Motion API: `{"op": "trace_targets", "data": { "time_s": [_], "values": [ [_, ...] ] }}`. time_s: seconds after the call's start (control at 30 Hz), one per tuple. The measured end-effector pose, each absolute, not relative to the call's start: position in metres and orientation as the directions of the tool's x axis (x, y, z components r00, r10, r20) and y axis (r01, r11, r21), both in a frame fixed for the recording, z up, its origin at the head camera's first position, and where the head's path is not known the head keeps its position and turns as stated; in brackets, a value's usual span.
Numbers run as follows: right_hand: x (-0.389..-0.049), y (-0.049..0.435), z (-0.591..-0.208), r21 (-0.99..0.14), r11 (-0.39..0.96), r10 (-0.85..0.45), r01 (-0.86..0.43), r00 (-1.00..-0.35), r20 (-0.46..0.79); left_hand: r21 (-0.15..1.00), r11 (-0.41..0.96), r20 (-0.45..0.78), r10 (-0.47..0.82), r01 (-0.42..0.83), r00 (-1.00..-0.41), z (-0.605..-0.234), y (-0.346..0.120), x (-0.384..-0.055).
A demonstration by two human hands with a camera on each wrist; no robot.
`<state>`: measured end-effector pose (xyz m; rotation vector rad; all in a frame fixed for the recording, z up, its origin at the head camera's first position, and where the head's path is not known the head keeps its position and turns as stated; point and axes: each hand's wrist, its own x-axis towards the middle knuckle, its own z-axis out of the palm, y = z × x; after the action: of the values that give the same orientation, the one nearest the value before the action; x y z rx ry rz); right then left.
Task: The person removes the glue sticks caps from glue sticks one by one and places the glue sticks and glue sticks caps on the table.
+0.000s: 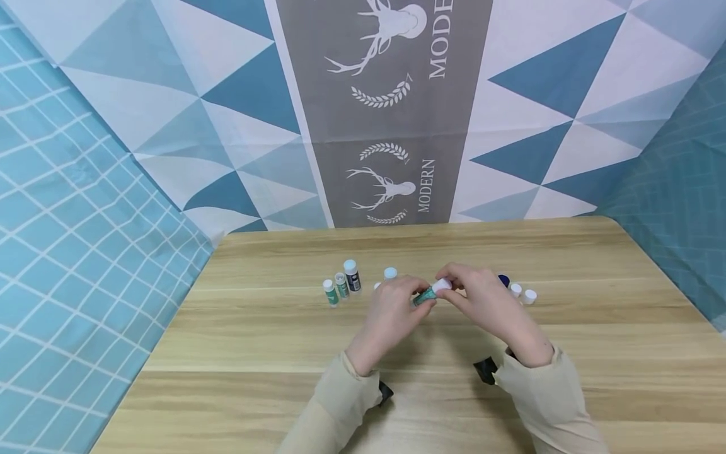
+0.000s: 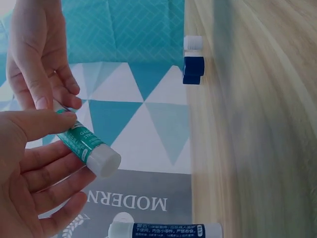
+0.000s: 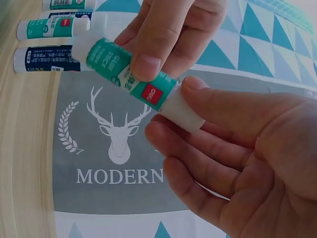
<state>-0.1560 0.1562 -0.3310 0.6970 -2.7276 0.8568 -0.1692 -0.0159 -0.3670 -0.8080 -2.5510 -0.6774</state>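
Note:
Over the middle of the table, both hands hold one green glue stick (image 1: 424, 296) with white ends, tilted. My left hand (image 1: 394, 309) pinches its green body between thumb and fingers; the right wrist view shows the left thumb lying across the label of the glue stick (image 3: 111, 62). With thumb and fingertips, my right hand (image 1: 488, 299) grips the white cap (image 3: 183, 113) at the other end. The cap sits against the body in that view. In the left wrist view, the glue stick's white base (image 2: 104, 161) points toward the camera, and the right hand (image 2: 37, 54) covers the cap end.
Left of the hands stand a green glue stick (image 1: 331, 294), another green one (image 1: 343, 287) and a navy one (image 1: 352, 276). A white-topped stick (image 1: 390, 273) shows behind the left hand. On the right lie a navy cap (image 1: 503, 280) and white caps (image 1: 530, 296). Patterned cloth hangs behind.

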Motion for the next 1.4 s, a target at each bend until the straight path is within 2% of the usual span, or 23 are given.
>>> {"op": "trace_targets", "data": {
  "time_s": [0.13,0.6,0.93,1.4],
  "values": [
    [-0.156,0.156,-0.331,-0.497,0.712,-0.384,-0.496,-0.868,0.316,0.319,0.701,0.495,0.451,0.638,-0.743,-0.366,-0.018,-0.169],
    [-0.156,0.161,-0.33,-0.481,0.712,-0.373,-0.512,-0.856,0.359,0.315,0.689,0.482,0.477,0.653,-0.735,-0.362,-0.024,-0.171],
    [-0.156,0.166,-0.329,-0.495,0.723,-0.366,-0.482,-0.875,0.317,0.413,0.706,0.399,0.427,0.575,-0.811,-0.359,-0.029,-0.172],
    [-0.162,0.188,-0.329,-0.495,0.793,-0.306,-0.355,-0.935,0.181,0.473,0.724,0.315,0.393,0.502,-0.864,-0.352,-0.044,-0.175]
  ]
}}
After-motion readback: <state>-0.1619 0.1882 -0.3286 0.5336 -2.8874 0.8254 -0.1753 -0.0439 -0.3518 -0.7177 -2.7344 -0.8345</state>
